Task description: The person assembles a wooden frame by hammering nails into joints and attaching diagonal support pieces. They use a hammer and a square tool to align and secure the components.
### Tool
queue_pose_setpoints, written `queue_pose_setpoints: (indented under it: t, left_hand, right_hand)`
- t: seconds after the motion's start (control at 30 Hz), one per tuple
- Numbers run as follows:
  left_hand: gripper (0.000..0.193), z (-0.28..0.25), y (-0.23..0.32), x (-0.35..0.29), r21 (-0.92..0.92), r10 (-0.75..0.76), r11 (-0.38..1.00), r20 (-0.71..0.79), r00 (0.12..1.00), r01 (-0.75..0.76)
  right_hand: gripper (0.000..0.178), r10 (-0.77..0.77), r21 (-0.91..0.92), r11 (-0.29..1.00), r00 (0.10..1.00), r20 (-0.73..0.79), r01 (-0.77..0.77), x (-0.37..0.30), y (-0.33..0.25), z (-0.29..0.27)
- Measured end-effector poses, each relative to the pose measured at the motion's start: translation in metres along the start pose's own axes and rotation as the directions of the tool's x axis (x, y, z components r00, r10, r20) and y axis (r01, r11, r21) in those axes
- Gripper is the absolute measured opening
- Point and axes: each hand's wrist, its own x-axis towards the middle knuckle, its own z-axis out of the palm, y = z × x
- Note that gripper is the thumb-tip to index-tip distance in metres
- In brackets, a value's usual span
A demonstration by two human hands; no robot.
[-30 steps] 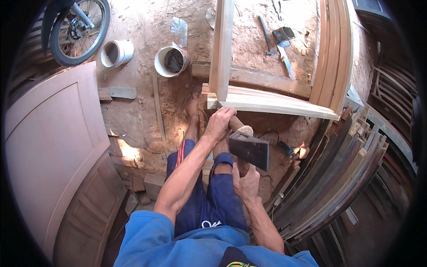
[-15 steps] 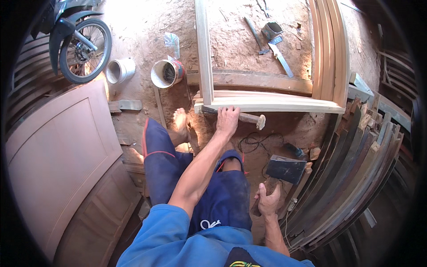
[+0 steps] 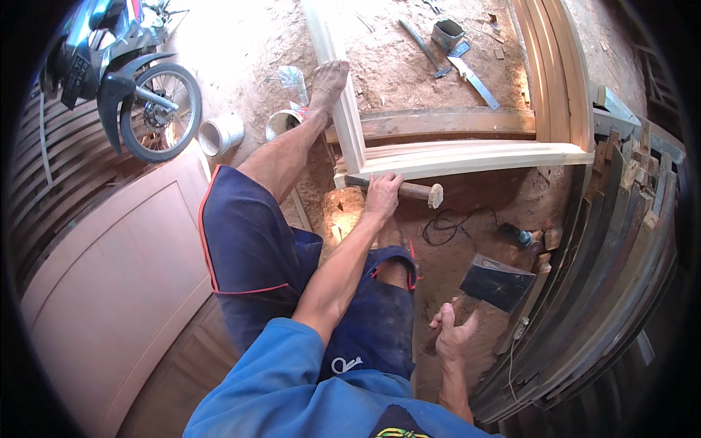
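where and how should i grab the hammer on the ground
Likely by its long handle, from above and the left: it lies flat, head nearest the person, with a dark container close on its right.

Reddish dirt floor point(image 3: 442, 266) under my feet. Far left: floor bleached by strong light, motorbike point(image 3: 112, 93) standing. Left: big pale wooden panel point(image 3: 124, 292). Right: long boards point(image 3: 599, 288) ranked together, shadowy.

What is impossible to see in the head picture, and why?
Head view: middle of chisel, under left hand.
Head view: lower handle of dark-headed tool, covered by right hand.
Head view: part of red-marked bucket, behind the leg.
Head view: part of motorbike, cut by upper edge.
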Motion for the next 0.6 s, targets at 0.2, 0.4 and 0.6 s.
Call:
queue_pose_setpoints:
  t: [0.2, 0.4, 0.6]
  left_hand:
    - [0.02, 0.002, -0.002, 0.007, 0.023, 0.043, 0.999, 0.028, 0.999, -0.044]
    - [0.018, 0.007, -0.004, 0.009, 0.059, 0.036, 0.998, 0.038, 0.999, -0.038]
    - [0.021, 0.001, -0.003, 0.017, 0.082, 0.049, 0.995, 0.024, 0.999, -0.051]
  right_hand:
    - [0.031, -0.266, -0.045, 0.964, 0.944, -0.193, 0.263, 0.02, -0.046, -0.004]
    - [0.025, -0.238, 0.198, 0.881, 0.762, -0.602, 0.431, 0.118, -0.059, 0.038]
    - [0.031, 0.145, -0.221, 0.967, 0.987, 0.075, -0.125, 0.143, 0.025, 0.044]
